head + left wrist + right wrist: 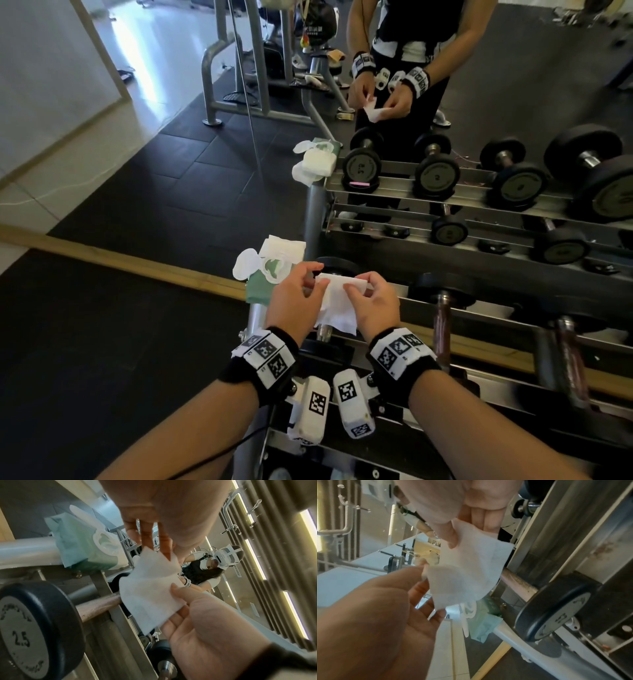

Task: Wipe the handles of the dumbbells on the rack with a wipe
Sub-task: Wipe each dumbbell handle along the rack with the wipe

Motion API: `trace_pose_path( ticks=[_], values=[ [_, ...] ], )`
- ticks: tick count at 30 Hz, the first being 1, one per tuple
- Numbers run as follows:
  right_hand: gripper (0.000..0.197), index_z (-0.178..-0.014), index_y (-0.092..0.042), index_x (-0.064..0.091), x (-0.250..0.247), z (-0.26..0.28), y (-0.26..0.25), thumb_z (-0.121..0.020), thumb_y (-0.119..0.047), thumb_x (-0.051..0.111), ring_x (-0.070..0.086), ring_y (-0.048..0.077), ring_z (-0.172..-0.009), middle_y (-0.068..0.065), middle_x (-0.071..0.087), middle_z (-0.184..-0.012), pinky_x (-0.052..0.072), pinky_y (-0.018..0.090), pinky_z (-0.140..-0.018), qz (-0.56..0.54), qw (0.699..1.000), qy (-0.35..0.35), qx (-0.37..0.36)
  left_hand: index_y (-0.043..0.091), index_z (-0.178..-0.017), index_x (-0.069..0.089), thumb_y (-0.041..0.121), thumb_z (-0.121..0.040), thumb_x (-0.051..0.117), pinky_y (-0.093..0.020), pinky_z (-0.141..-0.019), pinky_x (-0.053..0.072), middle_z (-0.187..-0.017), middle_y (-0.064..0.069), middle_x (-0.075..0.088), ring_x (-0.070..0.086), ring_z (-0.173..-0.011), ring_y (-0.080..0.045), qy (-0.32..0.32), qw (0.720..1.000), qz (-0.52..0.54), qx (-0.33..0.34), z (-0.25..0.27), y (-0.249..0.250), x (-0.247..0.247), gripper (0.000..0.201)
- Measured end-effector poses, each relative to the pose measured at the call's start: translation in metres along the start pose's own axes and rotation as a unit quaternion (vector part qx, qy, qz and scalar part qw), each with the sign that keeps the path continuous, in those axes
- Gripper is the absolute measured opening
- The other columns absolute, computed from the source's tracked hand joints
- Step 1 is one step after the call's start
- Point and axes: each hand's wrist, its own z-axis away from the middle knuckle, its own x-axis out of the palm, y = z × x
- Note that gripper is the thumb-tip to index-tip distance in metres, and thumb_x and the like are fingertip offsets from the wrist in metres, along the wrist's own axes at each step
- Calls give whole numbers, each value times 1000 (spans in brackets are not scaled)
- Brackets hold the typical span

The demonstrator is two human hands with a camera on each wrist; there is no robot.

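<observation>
Both hands pinch one white wipe

Left hand (294, 301) and right hand (375, 305) each pinch the wipe (337, 306) above the dumbbell rack's (513, 383) left end, over the first dumbbell (39, 628), beside a green wipe pack (270, 270).

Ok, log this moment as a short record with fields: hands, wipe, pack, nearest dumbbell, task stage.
left hand: pinches the wipe's left edge
right hand: pinches its right edge
wipe: white, held in the air above the rack, touching no handle
wipe pack: green, flap open, on the rack's left end
nearest dumbbell: marked 2.5, handle bare
task stage: wiping not yet begun
</observation>
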Motion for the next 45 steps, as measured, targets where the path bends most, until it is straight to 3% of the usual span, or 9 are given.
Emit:
trace_pose_path(
  ticks=[7, 13, 15, 21, 26, 29, 33, 39, 45],
  values=[
    [11, -88, -29, 67, -5, 8, 1, -92, -19, 66, 66, 11, -80, -4, 69, -87, 55, 23, -63, -14, 998, -42, -44, 27, -129, 47, 10, -82, 70, -15, -72, 47, -102, 7, 63, 62, -89, -6, -71, 994, 30, -84, 2, -8, -7, 56],
    [12, -89, -28, 73, -21, -7, -14, -90, -18, 67, 67, 8, -82, -8, 72, -87, 60, 32, -72, 56, 986, -133, -81, 27, -87, 73, 25, -86, 75, -16, -75, 52, -88, 9, 73, 68, -86, -9, -164, 986, 1, -38, -9, -4, -22, 3],
    [11, -97, -30, 69, -25, -10, -20, -89, -22, 69, 67, 10, -86, -6, 71, -93, 59, 30, -71, 21, 990, -118, -79, 24, -83, 70, 26, -90, 69, -21, -74, 53, -84, 5, 71, 67, -83, -11, -152, 988, -4, -16, -12, 1, -21, 8],
    [48, -126, -25, 50, -20, -8, -19, -84, -22, 74, 71, 25, -95, 12, 67, -116, 60, 33, -68, -220, 951, -169, 134, 32, -110, 53, 16, -98, 58, -42, -72, 61, -90, -7, 75, 72, -81, -23, -84, 972, 196, -103, -10, 3, -25, 20],
    [76, -136, -39, 41, -11, 1, -10, -81, 1, 75, 72, 17, -89, 5, 75, -92, 58, 26, -74, -138, 976, -170, -7, 39, -134, 52, 7, -94, 61, -39, -80, 60, -98, -12, 71, 69, -88, -25, -92, 982, 156, -63, -9, -9, -29, 52],
    [55, -132, -27, 55, -7, 0, -13, -86, -1, 70, 65, 17, -105, 2, 67, -117, 55, 37, -94, 0, 985, -154, -82, 28, -124, 67, 11, -85, 75, -19, -82, 55, -94, -5, 69, 67, -88, -18, -84, 996, 24, -35, -9, -15, -32, 43],
    [36, -122, -27, 64, -7, 2, -9, -89, -13, 70, 59, 9, -106, -8, 65, -115, 49, 32, -100, 126, 976, -140, -114, 26, -98, 75, 21, -81, 79, -8, -71, 47, -79, 15, 65, 60, -76, -2, -60, 995, -76, 20, -10, -14, -38, 18],
    [19, -85, -29, 65, -12, 4, -10, -78, -21, 82, 54, 10, -93, -9, 51, -97, 44, 23, -84, 159, 965, -147, -146, 25, -87, 73, 25, -79, 80, -15, -87, 44, -103, 11, 60, 54, -99, -1, -89, 995, -33, 41, -14, -19, -39, 11],
    [16, -83, -10, 52, -15, -4, -9, -90, -1, 63, 63, 12, -102, -1, 67, -109, 51, 17, -79, -14, 971, -233, -54, 24, -89, 66, 30, -87, 73, -42, -85, 58, -87, 1, 70, 68, -86, -20, -125, 989, 55, -56, -11, -32, -35, 9]
  ],
)
